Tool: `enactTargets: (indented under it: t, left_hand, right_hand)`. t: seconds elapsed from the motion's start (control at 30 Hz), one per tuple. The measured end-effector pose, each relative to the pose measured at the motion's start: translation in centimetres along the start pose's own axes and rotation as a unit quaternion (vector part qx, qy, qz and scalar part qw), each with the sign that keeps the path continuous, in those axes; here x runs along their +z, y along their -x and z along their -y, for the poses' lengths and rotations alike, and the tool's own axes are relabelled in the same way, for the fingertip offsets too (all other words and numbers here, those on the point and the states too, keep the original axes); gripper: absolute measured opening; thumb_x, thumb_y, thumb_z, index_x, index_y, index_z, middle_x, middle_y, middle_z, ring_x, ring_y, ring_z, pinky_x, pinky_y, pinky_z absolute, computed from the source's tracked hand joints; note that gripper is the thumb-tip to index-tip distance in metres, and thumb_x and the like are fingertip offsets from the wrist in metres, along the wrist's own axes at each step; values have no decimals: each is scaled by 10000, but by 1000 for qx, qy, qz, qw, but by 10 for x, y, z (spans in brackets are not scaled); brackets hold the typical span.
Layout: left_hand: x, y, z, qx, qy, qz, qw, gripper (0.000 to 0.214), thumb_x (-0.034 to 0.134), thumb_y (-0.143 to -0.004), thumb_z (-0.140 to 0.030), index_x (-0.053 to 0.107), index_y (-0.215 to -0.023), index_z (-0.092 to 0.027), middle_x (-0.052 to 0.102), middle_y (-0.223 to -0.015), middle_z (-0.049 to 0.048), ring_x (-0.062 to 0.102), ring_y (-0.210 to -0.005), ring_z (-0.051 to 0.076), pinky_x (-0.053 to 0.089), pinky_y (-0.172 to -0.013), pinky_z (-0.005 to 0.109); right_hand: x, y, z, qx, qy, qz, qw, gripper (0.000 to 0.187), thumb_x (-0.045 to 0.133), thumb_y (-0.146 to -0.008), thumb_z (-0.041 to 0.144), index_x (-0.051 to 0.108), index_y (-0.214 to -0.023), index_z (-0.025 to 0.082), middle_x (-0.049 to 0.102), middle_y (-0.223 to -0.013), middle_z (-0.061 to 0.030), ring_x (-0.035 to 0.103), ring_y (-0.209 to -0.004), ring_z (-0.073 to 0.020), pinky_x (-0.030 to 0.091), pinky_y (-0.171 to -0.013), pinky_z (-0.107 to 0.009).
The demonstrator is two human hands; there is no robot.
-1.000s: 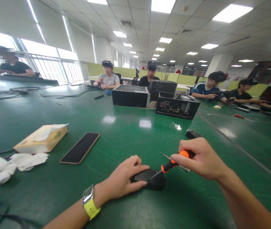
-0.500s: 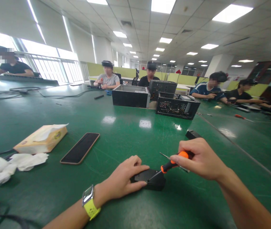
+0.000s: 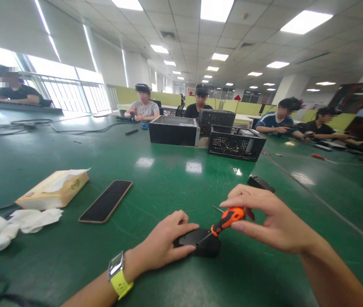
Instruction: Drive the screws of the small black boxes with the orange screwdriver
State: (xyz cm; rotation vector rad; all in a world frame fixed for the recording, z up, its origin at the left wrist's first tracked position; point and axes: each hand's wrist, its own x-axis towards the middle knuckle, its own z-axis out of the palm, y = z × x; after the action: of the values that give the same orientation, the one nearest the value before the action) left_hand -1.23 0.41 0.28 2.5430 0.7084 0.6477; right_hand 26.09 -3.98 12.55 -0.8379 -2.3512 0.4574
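My left hand [image 3: 168, 241] holds a small black plastic case [image 3: 211, 248] down on the green table, thumb along the near side and fingers along the far side. In my right hand [image 3: 267, 217] is a screwdriver [image 3: 229, 219] with an orange and black handle. Its handle sits between the thumb and fingertips, and the shaft slants down left to the top of the case, close to my left thumb. The exact seat of the tip is too small to make out. Behind the handle, a thin metal rod [image 3: 218, 209] shows in part.
A black block [image 3: 260, 183] lies beyond my right hand. To the left are a phone [image 3: 106, 201], a tissue pack [image 3: 53, 189] and crumpled tissue [image 3: 34, 219]. Computer cases [image 3: 174, 131] stand farther back. Several co-workers sit around the table; another screwdriver [image 3: 323, 158] lies far right.
My right hand's fingers have loosened and shifted round the screwdriver handle, which has turned. My left hand and the black case stay together in place; the view has shifted slightly.
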Motion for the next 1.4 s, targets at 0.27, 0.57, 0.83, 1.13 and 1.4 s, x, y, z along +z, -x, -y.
enactTargets:
  t: [0.27, 0.57, 0.83, 1.13, 1.4]
  left_hand:
    - [-2, 0, -1, -3, -6, 5, 1000, 427, 603, -923, -407, 577, -1312, -233, 525, -1052, 85, 522, -956, 236, 476, -823, 336]
    - [-2, 0, -3, -4, -4, 4, 1000, 418, 599, -924, -415, 585, -1300, -233, 520, -1037, 83, 525, -938, 232, 481, -806, 333]
    - [0, 0, 0, 1, -1, 0, 1000, 425, 598, -927, -415, 577, -1314, -240, 525, -1034, 80, 524, -938, 229, 481, -812, 330]
    - [-1, 0, -1, 3, 5, -2, 1000, 424, 599, -924, -409, 576, -1314, -243, 525, -1036, 79, 529, -937, 230, 483, -815, 333]
    - [-1, 1, -1, -3, 3, 2, 1000, 427, 598, -925, -406, 571, -1315, -235, 519, -1048, 82, 526, -948, 234, 480, -825, 346]
  right_hand:
    - [3, 0, 1, -29, 61, -42, 997, 196, 694, -827, 236, 683, -1014, 178, 672, -783, -25, 577, -659, -131, 447, -619, -259]
    - [7, -1, -1, -16, 98, -60, 993, 176, 661, -873, 310, 698, -972, 169, 697, -739, -10, 603, -611, -110, 439, -594, -237]
    - [0, -1, -1, -22, 75, -30, 996, 239, 626, -879, 213, 634, -1115, 186, 670, -895, -44, 581, -695, -131, 480, -635, -261]
    - [-2, 3, -2, -30, 73, -33, 996, 239, 682, -859, 248, 650, -1088, 184, 690, -838, -29, 594, -664, -122, 473, -620, -250]
    - [2, 3, -3, -37, 105, -50, 993, 219, 690, -863, 262, 660, -1065, 183, 687, -783, -2, 603, -655, -108, 449, -623, -236]
